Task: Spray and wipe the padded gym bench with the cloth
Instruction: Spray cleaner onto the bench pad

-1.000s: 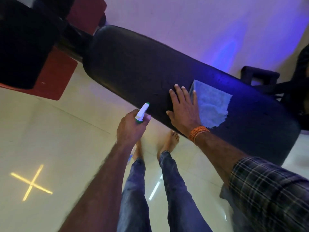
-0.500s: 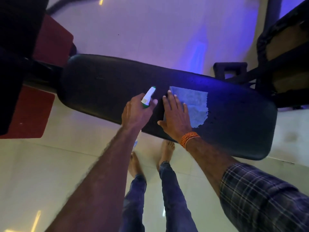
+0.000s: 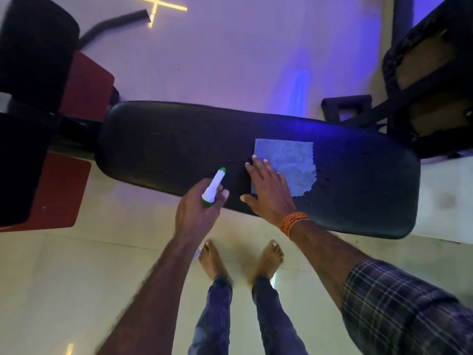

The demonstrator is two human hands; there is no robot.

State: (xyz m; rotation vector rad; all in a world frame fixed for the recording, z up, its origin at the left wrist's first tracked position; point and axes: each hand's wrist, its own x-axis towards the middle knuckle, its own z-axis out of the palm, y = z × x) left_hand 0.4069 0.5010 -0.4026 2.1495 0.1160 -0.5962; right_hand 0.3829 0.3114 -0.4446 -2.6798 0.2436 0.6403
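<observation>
Bench bears the cloth on its top, under a flat, straight-fingered right hand. Left hand, at the bench's near edge, grips a sprayer; its mist may wet that hand instead.

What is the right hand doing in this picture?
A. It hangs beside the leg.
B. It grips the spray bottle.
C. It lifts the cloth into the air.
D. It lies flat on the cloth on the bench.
D: the right hand lies with straight fingers on the cloth, which is spread on the bench; the spray bottle is in the left hand.
</observation>
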